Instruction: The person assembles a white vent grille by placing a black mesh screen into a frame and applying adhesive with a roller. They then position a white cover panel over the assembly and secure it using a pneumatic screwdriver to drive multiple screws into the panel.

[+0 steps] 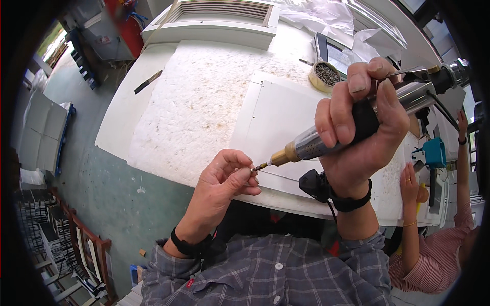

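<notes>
My right hand is wrapped round the grip of a silver, inline electric screwdriver with a black sleeve and a brass-coloured nose. The tool slants down to the left, and its bit points at my left hand. There my thumb and fingers are closed in a pinch on a small screw at the tip of the bit; the fingertips partly hide it. Below and beyond the tool lies a flat white panel with small holes along its edge. A round tub of small dark screws stands beyond my right hand.
White padding covers the worktable. A dark-bladed tool lies at the left, and a white louvred frame at the far side. On the right, a co-worker in a striped shirt has a hand near the table beside a teal power tool.
</notes>
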The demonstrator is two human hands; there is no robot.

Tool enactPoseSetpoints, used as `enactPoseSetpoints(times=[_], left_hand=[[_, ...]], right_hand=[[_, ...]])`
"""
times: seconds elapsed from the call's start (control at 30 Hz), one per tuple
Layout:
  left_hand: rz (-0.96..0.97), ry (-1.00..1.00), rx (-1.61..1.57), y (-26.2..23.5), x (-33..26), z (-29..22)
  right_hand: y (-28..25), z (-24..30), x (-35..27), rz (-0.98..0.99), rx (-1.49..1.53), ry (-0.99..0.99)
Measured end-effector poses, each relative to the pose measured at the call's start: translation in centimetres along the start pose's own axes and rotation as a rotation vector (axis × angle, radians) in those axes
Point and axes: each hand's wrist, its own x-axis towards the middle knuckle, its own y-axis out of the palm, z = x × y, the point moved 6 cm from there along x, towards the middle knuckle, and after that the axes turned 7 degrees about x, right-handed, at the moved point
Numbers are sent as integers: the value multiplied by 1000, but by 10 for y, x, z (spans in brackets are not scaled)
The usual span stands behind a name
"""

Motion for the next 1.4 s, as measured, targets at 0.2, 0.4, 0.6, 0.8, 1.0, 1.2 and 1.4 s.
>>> enactPoseSetpoints(times=[0.2,0.4,0.6,0.8,1.0,1.2,1.4], left_hand=[[-6,1,-13,0,1,0],[-57,94,163,0,-1,-8],[-190,428,872,-2,2,-32],[-158,462,938,-3,4,-30],[-144,493,970,-4,3,-29],[-111,649,1282,0,-7,-41],[-40,825,1629,-6,-15,-33]], right_hand=[[1,-3,0,31,5,9],[3,-6,2,89,-28,40],[18,-29,2,73,-358,105],[23,-44,-5,48,-414,127],[25,-46,-7,68,-410,122],[23,-52,-8,72,-399,124],[28,-57,-11,94,-373,137]])
